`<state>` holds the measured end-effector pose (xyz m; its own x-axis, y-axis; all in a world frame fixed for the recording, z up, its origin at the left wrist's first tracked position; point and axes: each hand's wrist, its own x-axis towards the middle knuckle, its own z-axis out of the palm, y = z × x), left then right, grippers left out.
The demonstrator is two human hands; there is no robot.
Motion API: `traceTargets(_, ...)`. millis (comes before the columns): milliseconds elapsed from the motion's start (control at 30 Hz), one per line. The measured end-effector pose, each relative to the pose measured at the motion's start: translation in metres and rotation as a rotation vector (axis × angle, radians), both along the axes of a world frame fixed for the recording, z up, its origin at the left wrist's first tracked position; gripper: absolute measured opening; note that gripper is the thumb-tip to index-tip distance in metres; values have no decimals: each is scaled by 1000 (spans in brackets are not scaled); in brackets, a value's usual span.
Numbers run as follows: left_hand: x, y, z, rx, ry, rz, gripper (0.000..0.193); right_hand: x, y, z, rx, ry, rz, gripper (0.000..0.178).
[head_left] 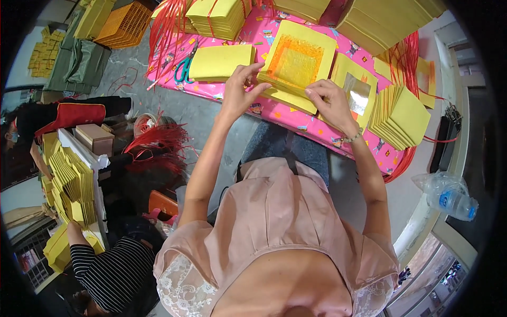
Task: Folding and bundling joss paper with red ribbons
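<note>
A stack of yellow joss paper (294, 58), its top sheet bearing an orange-bordered gold square, lies tilted on the pink patterned table cover. At its lower left corner, my left hand (242, 95) grips the edge with the thumb below and the forefinger on the side. My right hand (334, 104) has its thumb and bent fingers closed on the lower right corner. More yellow paper shows under the stack's near edge. Just right of it lies a yellow pile with a silver square (357, 95). To the left sits a plain yellow stack (222, 62), beside teal-handled scissors (183, 71).
Fanned yellow packets (400, 119) lie at the table's right edge. Tied yellow bundles (217, 17) and red strands (168, 31) line the far side. An orange crate (124, 24) stands at far left. A person in a striped top (119, 272) handles yellow paper at lower left.
</note>
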<state>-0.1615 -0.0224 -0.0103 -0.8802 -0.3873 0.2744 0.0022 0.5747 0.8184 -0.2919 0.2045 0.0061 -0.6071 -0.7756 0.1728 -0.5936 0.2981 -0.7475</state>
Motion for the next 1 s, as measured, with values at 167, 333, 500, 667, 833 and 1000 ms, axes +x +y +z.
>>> traceTargets(167, -1, 0, 8, 14, -58, -14, 52, -1, 1, 1, -13, 13, -4, 22)
traceTargets(333, -11, 1, 11, -277, 124, -59, 48, -3, -2, 1, -15, 18, -10, 23)
traceTargets(500, -23, -4, 9, -349, -30, -181, 32, 3, 0, 5, -43, 62, -14, 20)
traceTargets(667, -37, 1, 20, -381, 91, -79, 45, -8, -5, 16, -98, 156, -87, 18)
traceTargets(833, -49, 19, 27, -514, 310, 35, 56, -57, -21, 14, -128, 182, -147, 20)
traceTargets(1000, -69, 34, 22, -521, 196, -201, 58, -112, -38, 6, -19, 102, -261, 28)
